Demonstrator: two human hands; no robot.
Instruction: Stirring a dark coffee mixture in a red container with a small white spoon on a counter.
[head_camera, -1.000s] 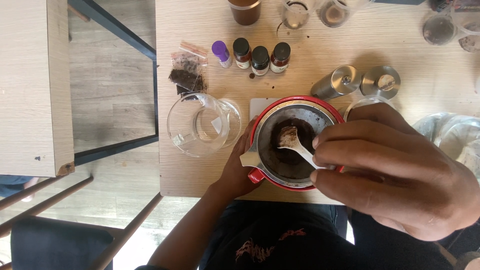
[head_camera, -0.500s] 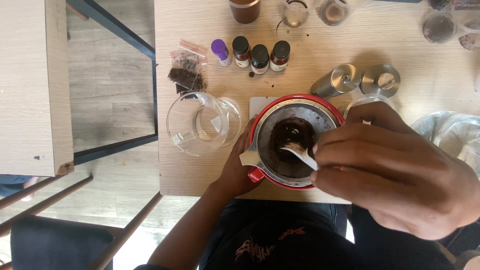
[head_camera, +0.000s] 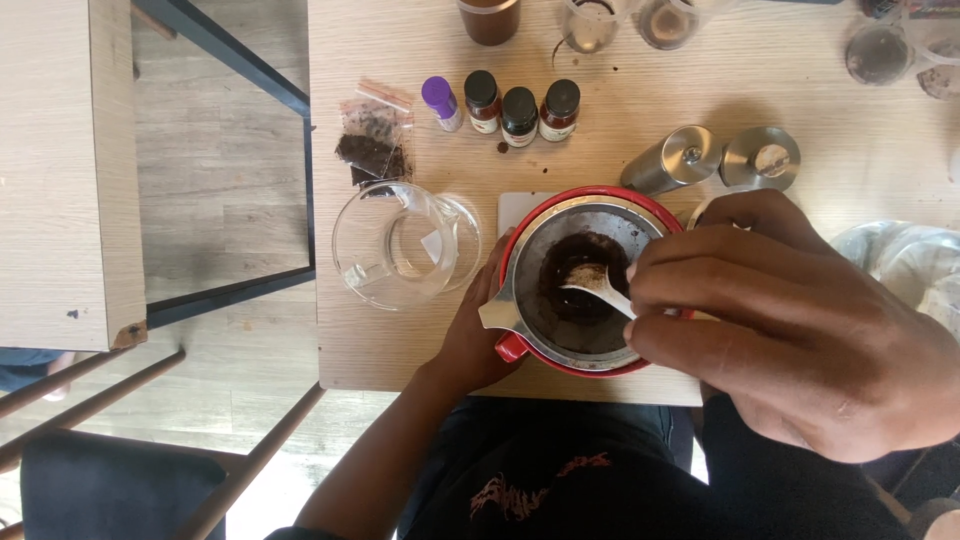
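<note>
Small clear bag (head_camera: 372, 140) of dark grounds is laid at table's (head_camera: 400, 340) left edge, above glass jug (head_camera: 400, 245). Beside it, four small bottles (head_camera: 518, 108) are lined up: one purple-capped, three dark-capped w/ pale labels. White spoon (head_camera: 598, 287) is pinched in right hand (head_camera: 790, 315); bowl end sunk in dark grounds, long axis running lower-right to upper-left. Red-rimmed pot w/ metal filter (head_camera: 585, 285) is gripped by left hand (head_camera: 475, 330).

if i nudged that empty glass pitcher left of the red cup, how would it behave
The glass pitcher looks thin-walled and clear, so probably fragile and fairly light. It seems to be empty, so a nudge would likely slide it across the smooth wooden table. Its wide body suggests it would not tip easily.
</note>
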